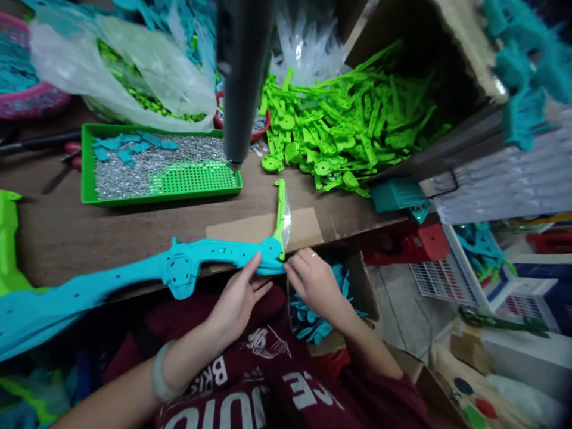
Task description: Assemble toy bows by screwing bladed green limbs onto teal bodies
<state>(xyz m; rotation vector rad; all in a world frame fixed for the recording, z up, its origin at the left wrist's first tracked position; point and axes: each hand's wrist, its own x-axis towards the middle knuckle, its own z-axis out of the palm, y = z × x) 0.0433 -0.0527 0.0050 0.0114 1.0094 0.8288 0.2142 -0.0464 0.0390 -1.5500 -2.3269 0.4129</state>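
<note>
A long blue plastic part (pixel 223 251) lies along the table's front edge. My left hand (pixel 236 298) holds it near its right end, thumb on top and fingers beneath. At the tip of that end my right hand (pixel 313 279) is closed, its fingertips pinched together; whatever they hold is too small to make out. A curved green piece with a clear strip (pixel 280 214) stands out from the blue part's round joint, pointing away from me. Under the joint lies a flat piece of cardboard (pixel 304 229).
A green tray (pixel 196 193) of small metal pieces sits behind the blue part. Green plastic parts (pixel 339 131) are heaped at the back right. A dark vertical tool (pixel 243 83) hangs over the tray's right end. Below the table edge is a box of blue pieces (pixel 313 319).
</note>
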